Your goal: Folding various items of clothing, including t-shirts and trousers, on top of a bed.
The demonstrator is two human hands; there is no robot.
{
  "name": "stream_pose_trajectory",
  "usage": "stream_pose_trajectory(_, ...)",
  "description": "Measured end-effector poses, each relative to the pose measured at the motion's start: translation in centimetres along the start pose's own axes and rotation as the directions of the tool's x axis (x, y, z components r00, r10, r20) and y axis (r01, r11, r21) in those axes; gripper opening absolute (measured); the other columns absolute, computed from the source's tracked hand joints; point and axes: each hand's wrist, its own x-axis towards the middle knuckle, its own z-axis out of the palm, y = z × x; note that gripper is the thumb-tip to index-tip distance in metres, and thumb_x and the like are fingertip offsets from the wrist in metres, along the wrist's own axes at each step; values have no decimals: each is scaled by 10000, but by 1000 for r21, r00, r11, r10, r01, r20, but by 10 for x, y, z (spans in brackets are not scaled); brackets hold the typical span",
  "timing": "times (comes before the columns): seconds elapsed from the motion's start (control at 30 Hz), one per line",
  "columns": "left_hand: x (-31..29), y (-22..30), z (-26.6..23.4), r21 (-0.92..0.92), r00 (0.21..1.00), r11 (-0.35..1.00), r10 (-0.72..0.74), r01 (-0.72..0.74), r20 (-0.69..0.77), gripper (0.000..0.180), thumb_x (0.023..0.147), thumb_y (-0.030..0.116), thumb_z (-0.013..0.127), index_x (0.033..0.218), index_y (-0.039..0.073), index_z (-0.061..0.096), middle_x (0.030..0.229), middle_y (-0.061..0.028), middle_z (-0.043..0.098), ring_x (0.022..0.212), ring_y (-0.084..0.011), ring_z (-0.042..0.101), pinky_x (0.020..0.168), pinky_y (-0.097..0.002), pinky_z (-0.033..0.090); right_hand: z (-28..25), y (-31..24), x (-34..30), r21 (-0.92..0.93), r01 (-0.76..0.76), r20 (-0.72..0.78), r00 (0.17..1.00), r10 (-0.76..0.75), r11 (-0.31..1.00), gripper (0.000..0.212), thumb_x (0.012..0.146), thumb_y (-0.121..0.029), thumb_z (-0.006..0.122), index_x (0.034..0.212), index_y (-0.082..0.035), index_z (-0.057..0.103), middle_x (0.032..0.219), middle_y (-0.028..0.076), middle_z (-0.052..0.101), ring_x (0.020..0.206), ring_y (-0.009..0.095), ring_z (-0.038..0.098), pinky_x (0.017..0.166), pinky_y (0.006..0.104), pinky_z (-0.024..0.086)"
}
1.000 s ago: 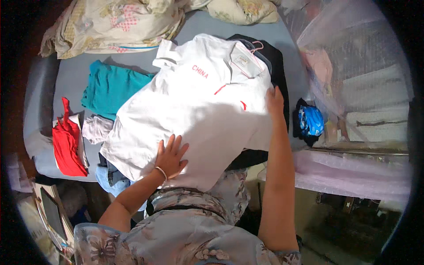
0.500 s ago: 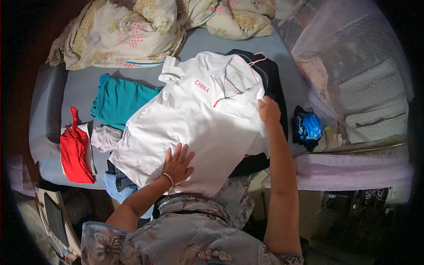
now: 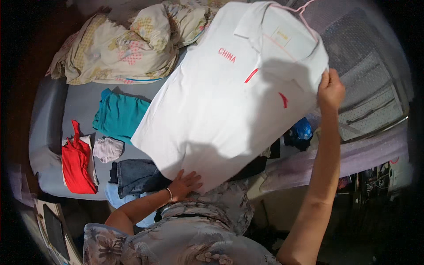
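Observation:
A white polo shirt [image 3: 212, 106] with red marks on its chest is stretched out in front of me, its collar at the upper right. A pink hanger [image 3: 301, 9] pokes out at the neck. My right hand [image 3: 331, 92] is closed on the shirt's shoulder or sleeve edge and holds that end raised. Near its hem, my left hand [image 3: 184, 185] lies flat on the fabric with the fingers spread. The shirt hides much of the bed behind it, including most of a dark garment under its lower right side.
On the grey bed [image 3: 79, 99] lie a folded teal garment [image 3: 119, 112], a red strappy top [image 3: 78, 165], a small pale lilac bundle [image 3: 108, 149] and dark jeans [image 3: 139, 176]. A patterned quilt [image 3: 119, 48] is heaped at the back. A blue packet [image 3: 301, 129] sits at the right, near netting.
My right hand has lifted the shirt's collar end up and to the right. My left hand has slid down toward the hem. More of the jeans shows now.

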Motion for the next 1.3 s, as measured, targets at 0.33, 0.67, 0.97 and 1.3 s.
stream_pose_trajectory(0.33,30,-4,8,9,995,997,-74,75,-73,644,706,281,627,1285,180,366,1414,-59,201,1321,-266,122,1021,-546,101,-39,5,23,-127,-9,-135,991,-8,992,214,848,-276,497,772,-83,551,720,114,594,646,311,574,548,399,434)
stream_pose_trajectory(0.67,24,-5,13,-84,967,988,-148,133,-210,667,680,229,661,1277,146,374,1396,-104,227,1315,-289,129,1021,-542,111,-29,15,17,-205,-48,-102,994,28,978,256,847,-340,492,766,-104,549,712,99,596,650,309,576,545,399,435)
stream_pose_trajectory(0.97,28,-4,8,-114,960,976,-207,188,-188,672,690,199,645,1293,145,354,1405,-105,197,1316,-294,121,1010,-554,134,-22,54,7,-320,-92,-47,996,82,943,294,855,-365,475,766,-97,556,717,120,602,643,330,575,544,410,434)
stream_pose_trajectory(1.3,30,-8,16,-144,965,975,-192,168,-179,691,693,217,652,1303,161,332,1412,-96,183,1314,-287,133,1004,-559,155,-4,57,2,-364,-80,24,995,95,928,328,869,-416,430,839,-111,547,762,140,609,687,363,574,553,443,430)
